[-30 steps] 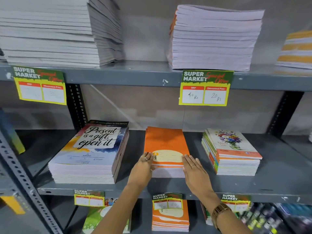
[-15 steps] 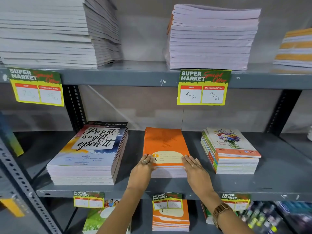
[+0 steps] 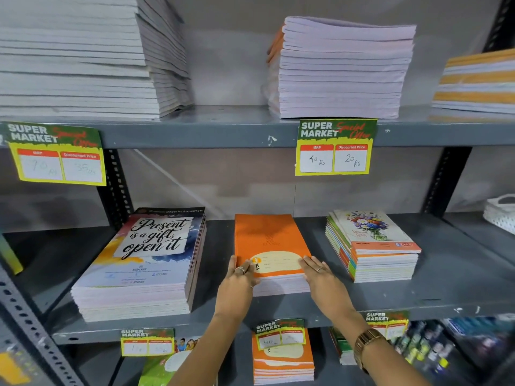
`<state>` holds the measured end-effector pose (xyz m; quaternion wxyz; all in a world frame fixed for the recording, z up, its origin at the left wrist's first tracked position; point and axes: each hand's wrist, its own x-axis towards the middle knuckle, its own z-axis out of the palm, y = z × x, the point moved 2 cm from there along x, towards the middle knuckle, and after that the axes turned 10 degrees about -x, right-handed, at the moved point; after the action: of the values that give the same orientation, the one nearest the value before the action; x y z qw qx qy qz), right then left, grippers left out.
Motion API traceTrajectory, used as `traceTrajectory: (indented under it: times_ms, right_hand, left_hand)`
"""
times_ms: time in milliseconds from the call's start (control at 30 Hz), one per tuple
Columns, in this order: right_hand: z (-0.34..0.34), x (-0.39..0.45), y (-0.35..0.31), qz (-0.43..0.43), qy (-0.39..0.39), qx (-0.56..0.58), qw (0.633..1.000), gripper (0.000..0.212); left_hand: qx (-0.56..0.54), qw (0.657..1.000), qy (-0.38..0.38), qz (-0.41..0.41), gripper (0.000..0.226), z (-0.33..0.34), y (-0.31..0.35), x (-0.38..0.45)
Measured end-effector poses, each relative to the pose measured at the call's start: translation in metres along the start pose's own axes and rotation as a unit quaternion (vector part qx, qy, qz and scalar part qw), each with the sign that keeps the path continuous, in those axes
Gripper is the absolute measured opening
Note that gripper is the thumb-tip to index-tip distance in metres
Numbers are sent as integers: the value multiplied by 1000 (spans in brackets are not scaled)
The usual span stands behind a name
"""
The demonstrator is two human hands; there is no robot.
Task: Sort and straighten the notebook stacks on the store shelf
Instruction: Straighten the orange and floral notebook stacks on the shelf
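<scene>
- The left hand (image 3: 239, 280) lies flat against the near left corner of the orange notebook stack (image 3: 271, 247), fingers stretched out and close together, palm pressed to the stack's side; it grips nothing.
- The right hand (image 3: 323, 280) mirrors it at the near right corner, fingers extended along the stack's right edge, open and pressing, closed around nothing. A ring shows on one finger, and a gold wristwatch (image 3: 366, 344) sits on that wrist.
- The orange stack sits between the two hands on the middle shelf (image 3: 446, 291), its top cover orange with a pale label panel near the hands.
- Left of the left hand, well apart, stands a taller stack whose cover reads "Present is a gift, open it" (image 3: 142, 263).
- Right of the right hand, near but not touching, is the floral-cover stack (image 3: 373, 246), its books slightly fanned out of line.
- Above the hands, the upper shelf carries a large grey-white stack (image 3: 83, 57) to the left, a pale stack (image 3: 340, 71) directly above, and an orange-striped stack (image 3: 476, 82) far right.
- A green and yellow price tag (image 3: 335, 147) marked 40 Rs and 20 Rs hangs from the upper shelf edge above the right hand.
- Below the wrists, the lower shelf holds another orange stack (image 3: 282, 360).
</scene>
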<state>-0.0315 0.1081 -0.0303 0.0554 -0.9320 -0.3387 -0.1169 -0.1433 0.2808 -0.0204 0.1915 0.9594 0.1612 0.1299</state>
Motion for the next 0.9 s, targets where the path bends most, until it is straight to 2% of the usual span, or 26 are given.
traceTrajectory:
  times_ms: [233, 367, 467, 533, 600, 767, 900]
  right_hand:
    - [-3, -2, -6, 22, -7, -12, 1000, 50]
    - [-7, -3, -6, 24, -3, -10, 1000, 46]
    - [-14, -6, 2, 20, 37, -19, 999, 47]
    - [-23, -7, 15, 41, 80, -12, 996, 48]
    - [-30, -7, 36, 63, 113, -4, 992, 47]
    - [-50, -5, 96, 86, 183, -33, 979, 41]
    - [-55, -2, 156, 132, 171, -10, 976, 39]
  left_hand:
    - [-89, 996, 5, -17, 39, -13, 2, 1]
    - [-77, 997, 19, -3, 40, -14, 3, -2]
    - [-18, 999, 42, 17, 47, -13, 7, -3]
    - [29, 997, 56, 35, 57, -11, 14, -2]
    - [27, 997, 66, 38, 63, -6, 26, 1]
    - [-8, 995, 76, 62, 56, 8, 72, 18]
    - [-30, 993, 79, 83, 53, 29, 125, 40]
